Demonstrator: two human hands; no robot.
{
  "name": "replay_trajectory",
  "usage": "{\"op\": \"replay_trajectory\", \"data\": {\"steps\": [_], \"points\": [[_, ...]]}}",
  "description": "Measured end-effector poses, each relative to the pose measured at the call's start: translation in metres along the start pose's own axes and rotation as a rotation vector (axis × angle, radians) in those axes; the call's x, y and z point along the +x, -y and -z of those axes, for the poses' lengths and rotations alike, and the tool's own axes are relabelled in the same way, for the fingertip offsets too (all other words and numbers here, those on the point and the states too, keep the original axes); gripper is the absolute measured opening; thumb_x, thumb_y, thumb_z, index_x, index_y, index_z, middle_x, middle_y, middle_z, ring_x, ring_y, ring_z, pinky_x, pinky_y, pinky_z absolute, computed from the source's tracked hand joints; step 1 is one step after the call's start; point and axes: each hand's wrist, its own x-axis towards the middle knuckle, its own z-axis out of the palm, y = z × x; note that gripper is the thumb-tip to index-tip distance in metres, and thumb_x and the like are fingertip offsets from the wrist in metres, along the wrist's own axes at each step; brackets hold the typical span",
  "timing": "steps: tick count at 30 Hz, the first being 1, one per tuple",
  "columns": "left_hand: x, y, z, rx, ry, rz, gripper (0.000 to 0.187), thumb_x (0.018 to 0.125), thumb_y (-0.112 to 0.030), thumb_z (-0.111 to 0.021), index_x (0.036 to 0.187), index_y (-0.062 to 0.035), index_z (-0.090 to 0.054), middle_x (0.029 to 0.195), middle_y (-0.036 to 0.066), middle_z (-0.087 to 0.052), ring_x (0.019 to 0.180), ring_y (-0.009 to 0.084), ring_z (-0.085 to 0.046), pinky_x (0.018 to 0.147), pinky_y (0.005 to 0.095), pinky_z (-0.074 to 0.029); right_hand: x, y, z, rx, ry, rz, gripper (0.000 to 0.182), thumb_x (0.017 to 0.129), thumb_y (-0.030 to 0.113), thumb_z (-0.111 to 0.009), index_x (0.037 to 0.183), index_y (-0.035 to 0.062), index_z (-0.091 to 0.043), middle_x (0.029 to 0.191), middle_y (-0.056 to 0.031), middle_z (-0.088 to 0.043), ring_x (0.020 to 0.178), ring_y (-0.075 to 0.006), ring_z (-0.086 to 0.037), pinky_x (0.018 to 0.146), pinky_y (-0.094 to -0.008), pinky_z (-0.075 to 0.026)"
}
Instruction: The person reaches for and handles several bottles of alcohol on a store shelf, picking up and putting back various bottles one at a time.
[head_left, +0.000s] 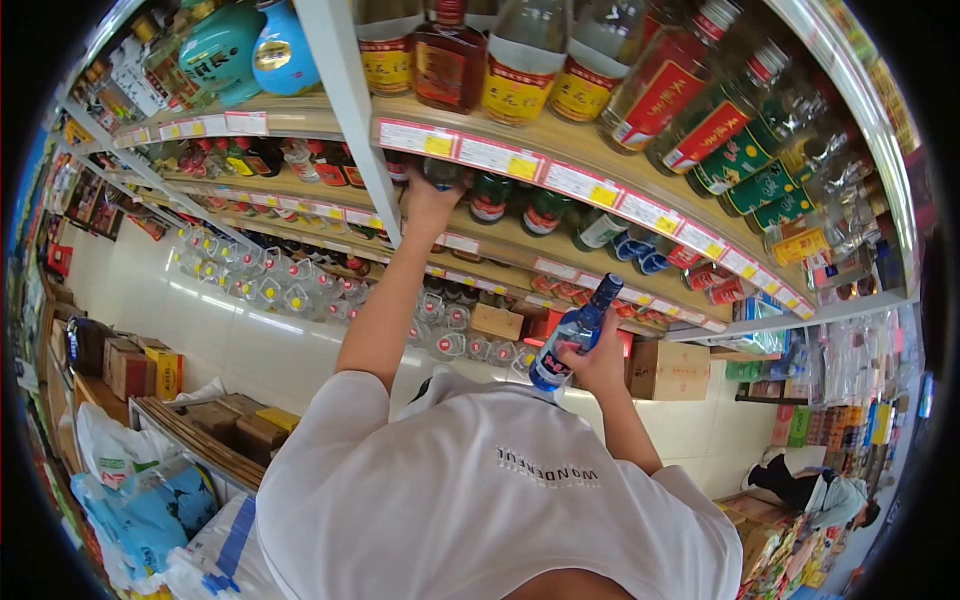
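My right hand [599, 357] is wrapped round a blue glass bottle [577, 334] with a dark neck and a printed label, held tilted in front of my chest. Further off, my left hand [433, 197] reaches onto the second shelf, under the front edge of the top one. Its fingers close around a clear glass bottle [440, 172], whose upper part the shelf hides. Beside that hand, green bottles with red labels [489, 197] stand in the same row.
Above, the top shelf [560, 160] carries several liquor bottles behind price tags. A white upright post [350, 110] divides the shelving. Large clear jugs [285, 285] and a cardboard box [668, 370] stand on the floor. Plastic bags [150, 500] lie lower left; another person [815, 495] is lower right.
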Motion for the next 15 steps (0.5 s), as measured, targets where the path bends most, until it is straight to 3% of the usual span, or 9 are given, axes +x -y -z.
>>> {"op": "replay_trajectory", "data": {"steps": [2,8,12,15], "points": [[0.003,0.001,0.004,0.025,0.065,0.027,0.079,0.072,-0.033,-0.081,0.129,0.0036,-0.039,0.122,0.031,-0.053,0.115,0.0483,-0.05,0.093,0.0493,-0.045,0.001,0.009,-0.011,-0.037,0.009,0.001,0.084,0.067,0.027,-0.082,0.132,0.0013,-0.035,0.102,-0.0163,-0.067,0.09,-0.0318,-0.069,0.079,-0.0393,-0.054],[0.016,0.006,0.01,0.051,0.106,-0.053,0.078,0.073,-0.034,-0.08,0.128,0.0031,-0.04,0.116,0.032,-0.056,0.107,0.0453,-0.057,0.088,0.0497,-0.047,0.003,0.017,-0.029,-0.101,-0.027,0.07,0.086,0.067,0.029,-0.082,0.133,0.0009,-0.035,0.102,-0.018,-0.066,0.089,-0.0345,-0.068,0.079,-0.0414,-0.054],[0.011,-0.042,0.037,0.073,0.193,0.048,0.076,0.074,-0.037,-0.079,0.127,0.0034,-0.041,0.103,0.029,-0.063,0.098,0.0462,-0.061,0.085,0.0485,-0.049,0.01,0.033,-0.033,-0.094,0.034,0.036,0.084,0.067,0.03,-0.082,0.131,0.0015,-0.036,0.103,-0.0177,-0.066,0.091,-0.0344,-0.068,0.08,-0.0421,-0.053],[-0.007,-0.057,0.056,0.186,0.25,0.162,0.079,0.076,-0.041,-0.077,0.129,0.0051,-0.04,0.107,0.03,-0.064,0.104,0.0455,-0.06,0.086,0.0447,-0.049,0.025,0.042,-0.042,-0.081,0.068,0.076,0.082,0.067,0.03,-0.082,0.13,0.0028,-0.037,0.102,-0.0173,-0.066,0.092,-0.0344,-0.067,0.081,-0.0424,-0.053]]}}
